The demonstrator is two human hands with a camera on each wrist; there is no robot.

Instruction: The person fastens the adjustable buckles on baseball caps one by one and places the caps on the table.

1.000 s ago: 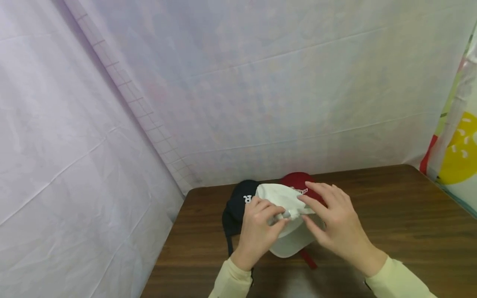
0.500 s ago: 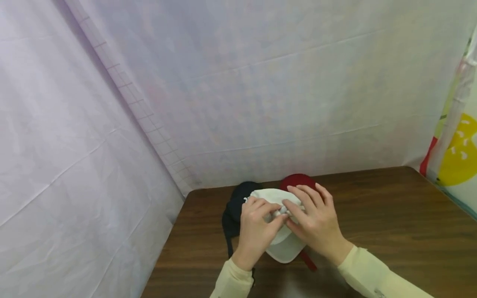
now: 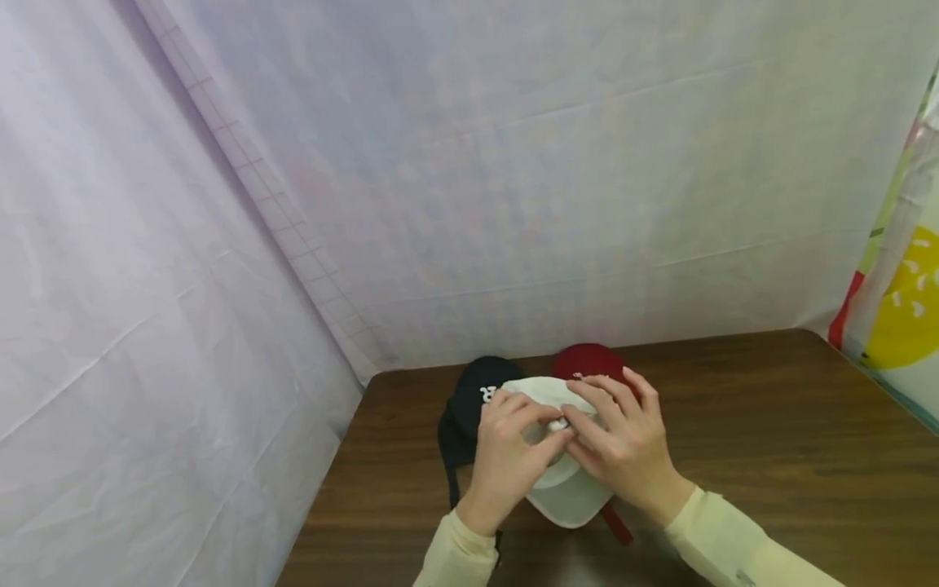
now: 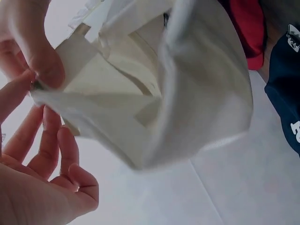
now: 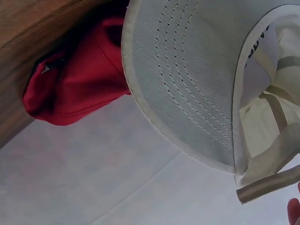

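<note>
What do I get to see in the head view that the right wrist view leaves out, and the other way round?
Only the head view shows the white letter on the dark cap, the sleeves and the yellow print at the right edge.

Only the right wrist view shows the stitched rows on the white cap's brim and the dark lettering inside it.

Both share the white cap, red cap, wooden table, pale cloth and some fingertips.

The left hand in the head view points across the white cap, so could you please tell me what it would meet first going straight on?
Most likely the right hand, which faces the left hand closely over the white cap, though depth is unclear.
</note>
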